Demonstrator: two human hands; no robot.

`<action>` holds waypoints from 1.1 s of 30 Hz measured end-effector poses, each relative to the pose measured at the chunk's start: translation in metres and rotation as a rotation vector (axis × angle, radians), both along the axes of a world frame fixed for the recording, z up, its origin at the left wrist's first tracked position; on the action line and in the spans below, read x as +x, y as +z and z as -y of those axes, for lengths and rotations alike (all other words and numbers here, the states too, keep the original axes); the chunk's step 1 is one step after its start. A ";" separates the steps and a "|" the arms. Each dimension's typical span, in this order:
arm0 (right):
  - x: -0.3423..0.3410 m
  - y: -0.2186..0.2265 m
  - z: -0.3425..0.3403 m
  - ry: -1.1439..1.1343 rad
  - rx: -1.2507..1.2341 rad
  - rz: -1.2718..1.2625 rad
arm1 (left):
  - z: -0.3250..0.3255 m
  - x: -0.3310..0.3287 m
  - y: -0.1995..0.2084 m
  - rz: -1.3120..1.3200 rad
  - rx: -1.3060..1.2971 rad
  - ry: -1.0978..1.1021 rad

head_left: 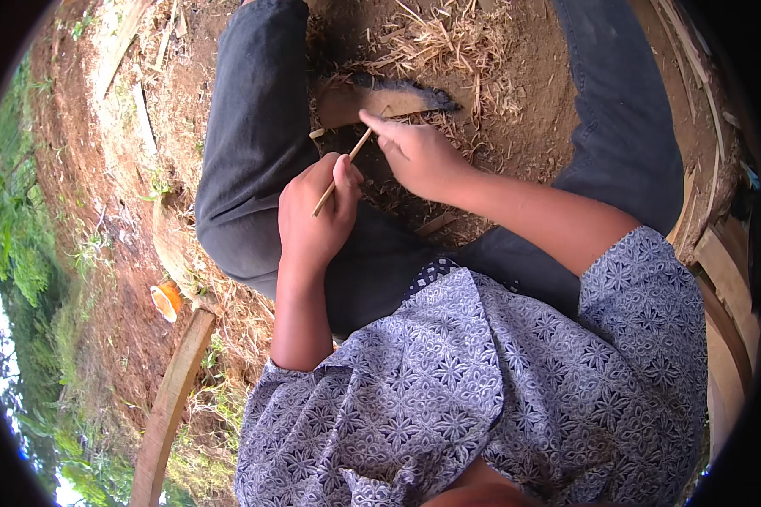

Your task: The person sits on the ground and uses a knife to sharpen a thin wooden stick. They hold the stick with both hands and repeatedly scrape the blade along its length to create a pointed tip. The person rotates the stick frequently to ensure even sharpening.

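A thin wooden stick (pixel 343 171) slants up and to the right, its near end sticking out below my left hand (pixel 317 201). That hand is closed around it, thumb along the side. My right hand (pixel 423 160) reaches in from the right, fingers stretched out toward the stick's far part. Its fingertips lie at or over the stick; whether they press on it I cannot tell. Just beyond both hands, a flat tan piece (pixel 385 103) with a dark, charred-looking edge lies on the ground. A small pale nub (pixel 316 133) shows by my left trouser leg.
Wood shavings (pixel 448 46) cover the soil between my bent legs. An orange, cup-like object (pixel 166 302) lies on the slope to the left, near a wooden pole (pixel 173 401). Curved timber pieces (pixel 727 270) stand along the right edge. Green plants grow at the far left.
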State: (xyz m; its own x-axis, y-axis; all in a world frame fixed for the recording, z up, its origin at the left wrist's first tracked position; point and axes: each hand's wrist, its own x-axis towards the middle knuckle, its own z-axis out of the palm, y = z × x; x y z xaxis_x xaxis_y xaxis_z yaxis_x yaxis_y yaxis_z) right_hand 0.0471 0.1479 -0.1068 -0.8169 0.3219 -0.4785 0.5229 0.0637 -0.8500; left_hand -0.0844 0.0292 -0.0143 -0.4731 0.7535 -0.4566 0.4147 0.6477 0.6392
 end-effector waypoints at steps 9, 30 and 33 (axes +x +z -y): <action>0.001 -0.023 -0.033 -0.157 0.062 -0.032 | 0.002 0.000 -0.002 -0.092 -0.003 -0.042; 0.005 -0.028 -0.029 -0.120 0.366 -0.254 | 0.001 0.002 -0.001 -0.126 -0.022 -0.065; 0.004 -0.031 -0.031 -0.136 0.322 -0.204 | 0.004 0.002 -0.004 -0.121 -0.008 -0.042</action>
